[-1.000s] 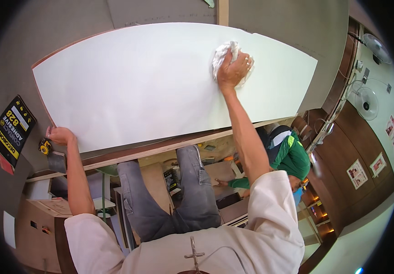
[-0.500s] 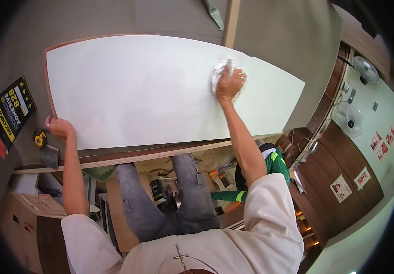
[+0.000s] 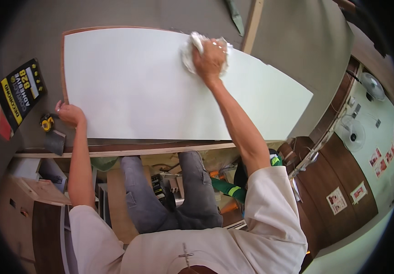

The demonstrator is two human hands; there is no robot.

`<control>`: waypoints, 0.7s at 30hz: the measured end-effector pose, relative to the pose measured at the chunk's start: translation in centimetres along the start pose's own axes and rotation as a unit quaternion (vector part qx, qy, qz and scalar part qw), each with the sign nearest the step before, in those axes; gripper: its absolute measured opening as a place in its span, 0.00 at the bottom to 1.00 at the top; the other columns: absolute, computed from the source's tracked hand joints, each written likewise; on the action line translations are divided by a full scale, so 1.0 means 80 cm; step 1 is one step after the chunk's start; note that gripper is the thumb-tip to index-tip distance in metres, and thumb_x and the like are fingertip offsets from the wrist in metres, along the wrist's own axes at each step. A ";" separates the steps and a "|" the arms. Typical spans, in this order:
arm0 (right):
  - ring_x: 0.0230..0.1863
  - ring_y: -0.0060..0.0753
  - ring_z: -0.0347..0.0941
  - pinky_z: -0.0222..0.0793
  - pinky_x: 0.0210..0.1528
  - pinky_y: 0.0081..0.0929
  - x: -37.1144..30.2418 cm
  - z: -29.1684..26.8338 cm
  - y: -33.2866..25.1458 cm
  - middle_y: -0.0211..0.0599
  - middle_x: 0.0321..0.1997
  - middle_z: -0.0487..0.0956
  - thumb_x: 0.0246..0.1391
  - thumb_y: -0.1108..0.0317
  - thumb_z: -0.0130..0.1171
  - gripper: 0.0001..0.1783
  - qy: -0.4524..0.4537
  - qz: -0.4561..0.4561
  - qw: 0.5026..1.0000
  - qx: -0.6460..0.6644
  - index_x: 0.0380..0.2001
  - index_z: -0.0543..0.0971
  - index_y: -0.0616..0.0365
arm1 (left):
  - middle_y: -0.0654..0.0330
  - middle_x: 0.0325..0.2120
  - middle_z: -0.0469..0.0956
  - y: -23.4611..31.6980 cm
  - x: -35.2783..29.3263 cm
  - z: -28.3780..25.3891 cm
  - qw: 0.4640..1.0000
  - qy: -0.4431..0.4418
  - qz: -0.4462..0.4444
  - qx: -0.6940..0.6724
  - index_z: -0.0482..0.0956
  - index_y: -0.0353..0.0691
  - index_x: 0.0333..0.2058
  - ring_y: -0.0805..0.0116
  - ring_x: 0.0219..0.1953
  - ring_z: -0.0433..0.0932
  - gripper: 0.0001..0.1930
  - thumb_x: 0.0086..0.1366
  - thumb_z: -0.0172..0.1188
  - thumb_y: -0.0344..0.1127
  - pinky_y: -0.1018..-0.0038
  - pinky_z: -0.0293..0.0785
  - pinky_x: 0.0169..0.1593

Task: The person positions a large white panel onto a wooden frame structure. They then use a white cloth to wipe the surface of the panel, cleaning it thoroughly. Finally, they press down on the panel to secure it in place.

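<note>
A long white panel lies flat on the grey work surface, with a reddish-brown edge showing along its left and far sides. My right hand is closed over a crumpled white cloth, pressing it on the panel near the far edge. At the panel's near left corner, my left hand is closed on the edge, its fingertips partly hidden. Just left of that hand are a yellow and black tape measure and a small dark flat block.
A black and yellow flattened package lies at the far left. Beyond the panel are a wooden strip and a greenish flat tool. A person in a green sleeve is below the table's edge. Fans stand at right.
My right hand has slid the cloth leftward and toward the panel's far edge. My left hand stays at the near left corner. The whole view has shifted slightly.
</note>
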State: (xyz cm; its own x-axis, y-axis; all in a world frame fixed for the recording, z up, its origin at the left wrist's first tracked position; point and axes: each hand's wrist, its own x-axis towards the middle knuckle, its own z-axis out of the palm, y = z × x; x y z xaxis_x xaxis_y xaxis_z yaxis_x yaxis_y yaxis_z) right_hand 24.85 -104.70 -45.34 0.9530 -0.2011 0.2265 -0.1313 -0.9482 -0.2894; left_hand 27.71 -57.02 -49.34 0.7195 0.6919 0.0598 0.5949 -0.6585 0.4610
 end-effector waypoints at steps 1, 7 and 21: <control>0.41 0.48 0.72 0.65 0.46 0.47 -0.007 -0.002 0.015 0.42 0.34 0.76 0.43 0.63 0.67 0.15 0.026 -0.035 0.999 0.027 0.34 0.77 0.54 | 0.45 0.34 0.81 0.001 0.001 0.002 1.000 -0.004 -0.005 0.001 0.78 0.37 0.43 0.47 0.40 0.78 0.15 0.63 0.43 0.28 0.55 0.71 0.48; 0.40 0.54 0.68 0.60 0.43 0.48 -0.072 -0.031 0.123 0.46 0.32 0.73 0.56 0.62 0.58 0.11 0.058 0.156 0.983 -0.074 0.33 0.77 0.59 | 0.49 0.35 0.81 0.026 -0.007 -0.002 0.999 0.000 -0.001 0.036 0.78 0.39 0.44 0.51 0.42 0.76 0.16 0.62 0.42 0.26 0.59 0.71 0.49; 0.46 0.44 0.71 0.62 0.50 0.45 0.047 0.099 -0.242 0.37 0.40 0.77 0.38 0.59 0.71 0.21 -0.051 -0.066 0.996 0.023 0.37 0.77 0.53 | 0.54 0.35 0.80 0.033 -0.011 -0.011 0.995 -0.018 -0.046 0.084 0.79 0.43 0.42 0.53 0.43 0.75 0.14 0.62 0.46 0.26 0.58 0.72 0.47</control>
State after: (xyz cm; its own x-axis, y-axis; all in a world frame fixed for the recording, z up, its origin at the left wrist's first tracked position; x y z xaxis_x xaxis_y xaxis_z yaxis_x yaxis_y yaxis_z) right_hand 33.16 -85.13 -46.28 0.9844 -0.0466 0.1699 0.0080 -0.9517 -0.3068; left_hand 28.33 -59.12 -47.42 0.6694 0.7428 -0.0087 0.7084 -0.6348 0.3086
